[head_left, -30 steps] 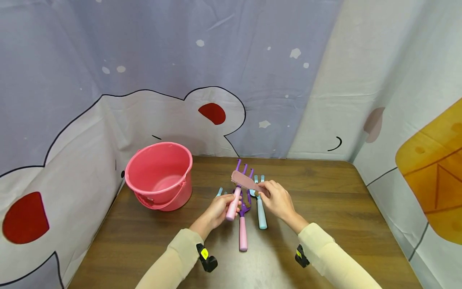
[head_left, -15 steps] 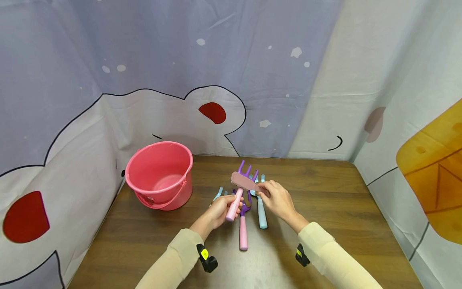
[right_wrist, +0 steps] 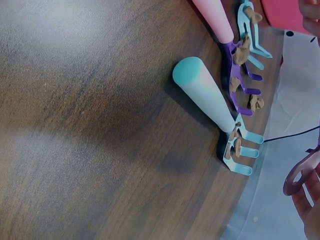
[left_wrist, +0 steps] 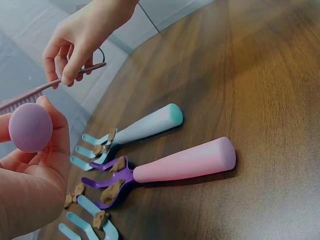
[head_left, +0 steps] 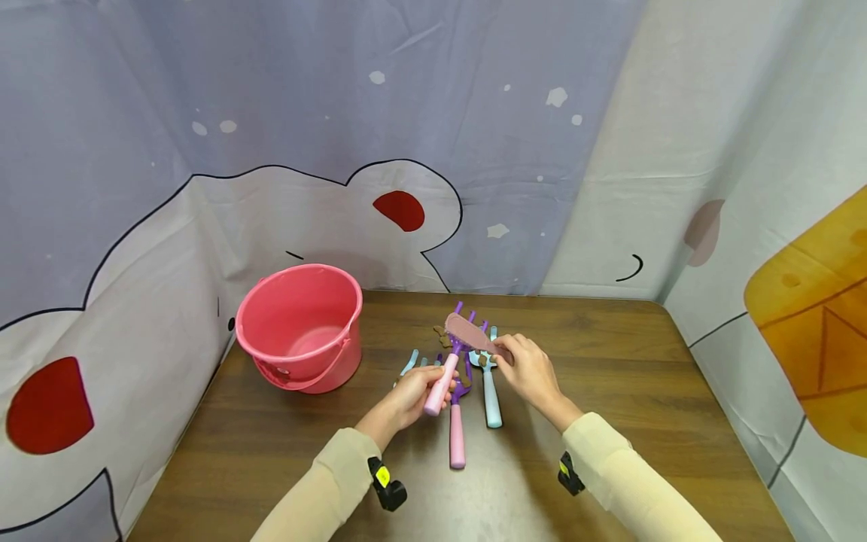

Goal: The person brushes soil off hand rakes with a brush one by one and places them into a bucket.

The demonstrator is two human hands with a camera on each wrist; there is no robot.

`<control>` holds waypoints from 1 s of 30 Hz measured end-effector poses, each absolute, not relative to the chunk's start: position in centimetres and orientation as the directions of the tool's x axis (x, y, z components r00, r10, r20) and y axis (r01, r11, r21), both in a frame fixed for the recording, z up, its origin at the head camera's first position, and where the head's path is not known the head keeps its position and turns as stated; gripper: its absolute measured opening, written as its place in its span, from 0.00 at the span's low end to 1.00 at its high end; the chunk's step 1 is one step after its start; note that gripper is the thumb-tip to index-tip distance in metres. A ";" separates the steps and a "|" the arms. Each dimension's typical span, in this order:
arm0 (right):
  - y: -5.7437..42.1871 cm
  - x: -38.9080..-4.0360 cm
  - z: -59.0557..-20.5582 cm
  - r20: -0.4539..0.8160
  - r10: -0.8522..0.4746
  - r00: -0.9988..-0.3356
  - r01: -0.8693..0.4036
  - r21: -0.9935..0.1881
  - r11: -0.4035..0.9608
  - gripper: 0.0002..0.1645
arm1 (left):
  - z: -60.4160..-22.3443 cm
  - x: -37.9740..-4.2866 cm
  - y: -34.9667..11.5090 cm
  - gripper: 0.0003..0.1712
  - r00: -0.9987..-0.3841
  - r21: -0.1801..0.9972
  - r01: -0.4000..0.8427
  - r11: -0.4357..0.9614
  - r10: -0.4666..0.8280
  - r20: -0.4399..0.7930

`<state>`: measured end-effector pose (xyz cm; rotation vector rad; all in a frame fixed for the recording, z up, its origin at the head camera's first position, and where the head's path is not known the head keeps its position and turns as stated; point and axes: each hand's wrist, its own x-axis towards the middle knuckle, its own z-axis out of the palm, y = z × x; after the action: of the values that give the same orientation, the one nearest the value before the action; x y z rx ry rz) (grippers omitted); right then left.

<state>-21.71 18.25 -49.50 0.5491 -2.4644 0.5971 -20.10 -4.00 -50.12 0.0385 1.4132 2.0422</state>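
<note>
My left hand (head_left: pixel 409 397) grips the pink handle of a purple hand rake (head_left: pixel 441 388), held above the table with its tines pointing away. My right hand (head_left: pixel 531 376) pinches the end of a flat pink brush (head_left: pixel 467 333), whose head lies across the rake's purple part and partly hides it. Bristles show under the brush in the left wrist view. Below lies a second purple rake with a pink handle (left_wrist: pixel 185 162), brown clumps (left_wrist: pixel 112 191) on its tines. Beside it rests a light blue rake (left_wrist: pixel 147 125), also with clumps. Another blue rake (left_wrist: pixel 102 220) is partly hidden by my left hand.
A pink bucket (head_left: pixel 348 369) stands at the left rear of the wooden table (head_left: pixel 596 354), its handle folded down. A loose brown clump (head_left: pixel 442 336) lies left of the held rake's head. A printed curtain (head_left: pixel 305 226) hangs behind the table.
The held rake's tines have swung to the right. The brush has shifted right and slightly up with my right hand, leaving the brown clump on the table more exposed. The bucket stays put.
</note>
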 end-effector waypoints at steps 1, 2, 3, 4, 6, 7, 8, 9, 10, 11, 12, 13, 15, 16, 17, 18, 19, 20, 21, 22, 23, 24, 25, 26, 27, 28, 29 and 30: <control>18.3 -21.8 -49.5 0.585 -0.252 -0.771 -0.490 -0.291 0.822 0.14 | -50.1 -20.1 -4.0 0.24 -0.789 0.847 -0.489 -0.211 0.521 -0.326; 18.3 -21.8 -49.5 0.584 -0.250 -0.772 -0.487 -0.291 0.824 0.14 | -50.1 -20.1 -4.1 0.24 -0.787 0.847 -0.489 -0.210 0.524 -0.325; 18.4 -21.9 -49.5 0.584 -0.246 -0.774 -0.482 -0.291 0.826 0.14 | -50.0 -20.1 -4.0 0.24 -0.789 0.846 -0.490 -0.211 0.520 -0.327; 18.4 -21.9 -49.5 0.581 -0.242 -0.777 -0.476 -0.291 0.830 0.14 | -50.0 -20.1 -4.1 0.25 -0.789 0.845 -0.491 -0.210 0.518 -0.330; 18.6 -22.0 -49.5 0.578 -0.227 -0.784 -0.461 -0.296 0.837 0.13 | -49.9 -20.0 -4.1 0.25 -0.791 0.846 -0.490 -0.209 0.514 -0.331; 18.7 -22.1 -49.5 0.577 -0.215 -0.788 -0.450 -0.301 0.841 0.13 | -49.9 -20.0 -4.1 0.25 -0.790 0.846 -0.490 -0.209 0.516 -0.330; 18.8 -22.1 -49.5 0.574 -0.206 -0.793 -0.441 -0.306 0.844 0.13 | -49.8 -19.9 -4.1 0.24 -0.790 0.845 -0.491 -0.209 0.516 -0.331; 18.9 -22.1 -49.5 0.571 -0.197 -0.797 -0.431 -0.309 0.848 0.13 | -49.8 -19.9 -4.1 0.24 -0.790 0.844 -0.493 -0.212 0.516 -0.332; 19.0 -22.1 -49.5 0.568 -0.191 -0.801 -0.424 -0.313 0.850 0.13 | -49.7 -19.9 -4.1 0.23 -0.790 0.843 -0.493 -0.213 0.517 -0.331; 19.1 -22.1 -49.5 0.566 -0.184 -0.804 -0.418 -0.315 0.852 0.13 | -49.7 -19.9 -4.1 0.23 -0.789 0.842 -0.495 -0.216 0.517 -0.331; 19.2 -22.1 -49.5 0.563 -0.177 -0.807 -0.409 -0.316 0.856 0.13 | -49.7 -19.8 -4.2 0.22 -0.789 0.841 -0.495 -0.217 0.518 -0.331; 19.3 -22.1 -49.5 0.560 -0.172 -0.810 -0.402 -0.317 0.859 0.13 | -49.7 -19.8 -4.2 0.22 -0.786 0.839 -0.500 -0.218 0.520 -0.334; 19.4 -22.1 -49.4 0.555 -0.161 -0.816 -0.388 -0.318 0.865 0.13 | -49.7 -19.8 -4.2 0.21 -0.783 0.835 -0.505 -0.218 0.523 -0.337; 19.4 -22.2 -49.5 0.556 -0.155 -0.816 -0.382 -0.319 0.867 0.13 | -49.8 -19.8 -4.2 0.21 -0.781 0.835 -0.507 -0.216 0.525 -0.338; 19.5 -22.2 -49.5 0.556 -0.149 -0.818 -0.375 -0.318 0.871 0.13 | -49.8 -19.7 -4.2 0.20 -0.778 0.833 -0.510 -0.214 0.528 -0.341; 19.5 -22.2 -49.5 0.557 -0.143 -0.818 -0.370 -0.318 0.873 0.13 | -49.9 -19.7 -4.2 0.20 -0.775 0.831 -0.514 -0.213 0.531 -0.343; 19.5 -22.2 -49.5 0.561 -0.138 -0.816 -0.367 -0.318 0.874 0.13 | -49.9 -19.7 -4.2 0.19 -0.773 0.829 -0.517 -0.214 0.532 -0.345; 19.6 -22.2 -49.5 0.565 -0.133 -0.814 -0.363 -0.317 0.876 0.13 | -49.9 -19.7 -4.2 0.19 -0.772 0.826 -0.521 -0.215 0.532 -0.348; 19.6 -22.3 -49.5 0.570 -0.129 -0.812 -0.361 -0.315 0.878 0.13 | -50.0 -19.6 -4.2 0.18 -0.771 0.827 -0.520 -0.214 0.534 -0.347; 19.6 -22.3 -49.5 0.575 -0.125 -0.809 -0.358 -0.313 0.880 0.14 | -50.0 -19.6 -4.2 0.18 -0.771 0.826 -0.521 -0.215 0.533 -0.348; 19.6 -22.3 -49.5 0.576 -0.119 -0.809 -0.352 -0.312 0.882 0.14 | -50.0 -19.6 -4.2 0.18 -0.771 0.824 -0.524 -0.216 0.532 -0.350; 19.7 -22.4 -49.6 0.578 -0.115 -0.808 -0.347 -0.309 0.885 0.14 | -50.0 -19.6 -4.2 0.18 -0.771 0.823 -0.524 -0.217 0.532 -0.351; 19.7 -22.5 -49.6 0.579 -0.109 -0.808 -0.342 -0.310 0.887 0.14 | -50.0 -19.6 -4.2 0.18 -0.771 0.824 -0.524 -0.216 0.532 -0.350; 19.7 -22.5 -49.6 0.579 -0.106 -0.808 -0.337 -0.308 0.890 0.13 | -50.0 -19.6 -4.2 0.18 -0.770 0.824 -0.524 -0.214 0.534 -0.350; 19.7 -22.5 -49.6 0.578 -0.101 -0.810 -0.332 -0.308 0.892 0.13 | -50.0 -19.6 -4.2 0.18 -0.769 0.825 -0.523 -0.212 0.536 -0.350; 19.7 -22.6 -49.7 0.577 -0.097 -0.811 -0.325 -0.307 0.894 0.13 | -50.0 -19.6 -4.2 0.18 -0.768 0.823 -0.526 -0.212 0.535 -0.352; 19.8 -22.6 -49.7 0.574 -0.091 -0.814 -0.318 -0.308 0.897 0.13 | -50.0 -19.6 -4.2 0.19 -0.767 0.824 -0.526 -0.211 0.537 -0.352; 19.8 -22.6 -49.6 0.574 -0.082 -0.815 -0.308 -0.309 0.900 0.13 | -50.1 -19.6 -4.2 0.19 -0.768 0.827 -0.522 -0.208 0.538 -0.349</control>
<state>-22.55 19.77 -49.64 0.2798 -2.4912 0.5290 -19.61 -4.25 -50.05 0.0199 1.3757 2.0223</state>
